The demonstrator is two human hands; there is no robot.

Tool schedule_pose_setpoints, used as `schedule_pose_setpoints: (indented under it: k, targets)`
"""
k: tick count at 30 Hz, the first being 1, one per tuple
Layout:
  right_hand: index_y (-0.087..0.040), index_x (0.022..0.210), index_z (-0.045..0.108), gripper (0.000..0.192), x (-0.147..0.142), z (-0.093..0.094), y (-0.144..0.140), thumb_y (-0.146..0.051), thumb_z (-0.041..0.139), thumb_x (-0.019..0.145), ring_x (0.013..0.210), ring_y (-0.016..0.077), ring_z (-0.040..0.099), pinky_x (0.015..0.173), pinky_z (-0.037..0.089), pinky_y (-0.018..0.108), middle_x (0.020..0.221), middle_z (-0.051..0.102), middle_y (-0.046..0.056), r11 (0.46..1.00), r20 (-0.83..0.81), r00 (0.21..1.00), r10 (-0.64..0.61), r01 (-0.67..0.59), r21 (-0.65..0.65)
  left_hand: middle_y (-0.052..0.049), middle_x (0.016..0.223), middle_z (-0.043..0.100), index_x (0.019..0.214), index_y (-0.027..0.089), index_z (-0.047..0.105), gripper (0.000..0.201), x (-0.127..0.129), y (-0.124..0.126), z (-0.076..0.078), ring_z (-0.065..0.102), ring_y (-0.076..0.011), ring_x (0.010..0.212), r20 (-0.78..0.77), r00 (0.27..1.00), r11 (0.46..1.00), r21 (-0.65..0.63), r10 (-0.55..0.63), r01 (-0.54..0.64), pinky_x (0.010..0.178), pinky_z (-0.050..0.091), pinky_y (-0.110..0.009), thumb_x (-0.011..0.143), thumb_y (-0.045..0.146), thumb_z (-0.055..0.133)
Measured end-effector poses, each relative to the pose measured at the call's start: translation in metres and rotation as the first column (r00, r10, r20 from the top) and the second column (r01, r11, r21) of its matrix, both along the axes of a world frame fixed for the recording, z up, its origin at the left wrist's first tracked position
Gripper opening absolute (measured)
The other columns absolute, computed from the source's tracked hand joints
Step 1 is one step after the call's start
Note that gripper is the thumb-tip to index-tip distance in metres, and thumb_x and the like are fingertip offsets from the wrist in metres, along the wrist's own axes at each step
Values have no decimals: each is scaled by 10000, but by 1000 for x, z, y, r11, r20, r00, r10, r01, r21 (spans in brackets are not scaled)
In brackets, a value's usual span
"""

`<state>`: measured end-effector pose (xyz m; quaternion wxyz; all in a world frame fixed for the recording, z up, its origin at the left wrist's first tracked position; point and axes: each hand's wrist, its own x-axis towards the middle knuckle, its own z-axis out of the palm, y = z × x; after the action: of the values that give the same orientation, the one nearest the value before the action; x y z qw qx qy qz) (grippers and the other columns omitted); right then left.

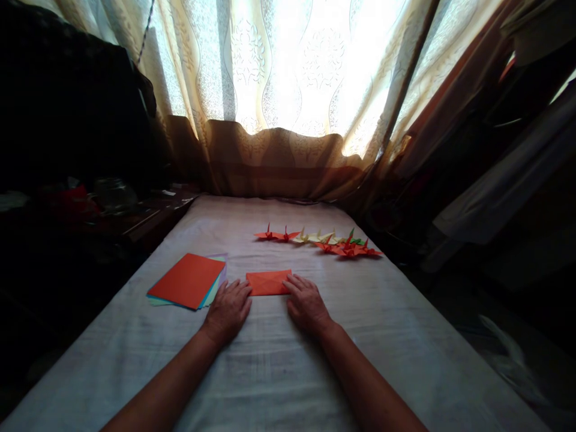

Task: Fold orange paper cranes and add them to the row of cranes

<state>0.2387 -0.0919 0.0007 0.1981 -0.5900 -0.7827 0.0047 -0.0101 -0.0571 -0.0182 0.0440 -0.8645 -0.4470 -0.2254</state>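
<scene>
Head view: just below the frame's middle, the left hand (227, 309) and right hand (308, 302) rest stretched out, touching both ends of a folded orange paper (269, 282). One hard push could make it slip crooked. It looks long and creased. Behind, rightward, sit paper birds (350, 248).

The cloth-covered surface (270, 372) carries folded orange paper (269, 284), with stacked sheets (186, 281) at its nine o'clock, paper cranes (348, 249) at two.
</scene>
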Motion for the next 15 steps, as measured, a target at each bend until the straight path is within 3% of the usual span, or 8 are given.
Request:
schedule_pose_setpoints:
  k: [3,8,12,15]
  targets:
    - [-225,1219,644,455,5,13,15,-133,584,777,1238,251,562,1043,422,387,1358,597,109,987,14,993,119,-117,-111,-102,1279,664,1228,198,631,339,0,-1,2,562,-284,1240,-7,1000,1000,-7,6,-6,1132,303,-535,930,247,478]
    - [-223,1147,675,329,19,16,24,-227,640,820,1197,246,591,1010,446,373,1281,647,101,977,9,983,185,-183,-108,-83,1130,694,1177,241,668,295,7,4,21,612,-273,1109,-39,999,1000,-20,-9,8,1129,284,-549,910,292,555]
    - [-220,1119,678,264,19,5,23,-228,613,863,1166,240,609,983,458,385,1255,665,101,985,23,985,172,-172,3,-105,1027,685,977,197,709,195,18,17,38,622,-295,1016,-155,986,998,-1,-60,61,1078,334,-567,864,347,657]
    - [-215,1073,687,209,17,-4,24,-220,585,891,1114,233,638,954,475,378,1202,694,95,979,30,985,172,-174,107,-120,1066,681,896,176,671,134,25,27,40,632,-277,995,-166,973,987,10,-159,163,978,448,-470,862,305,663]
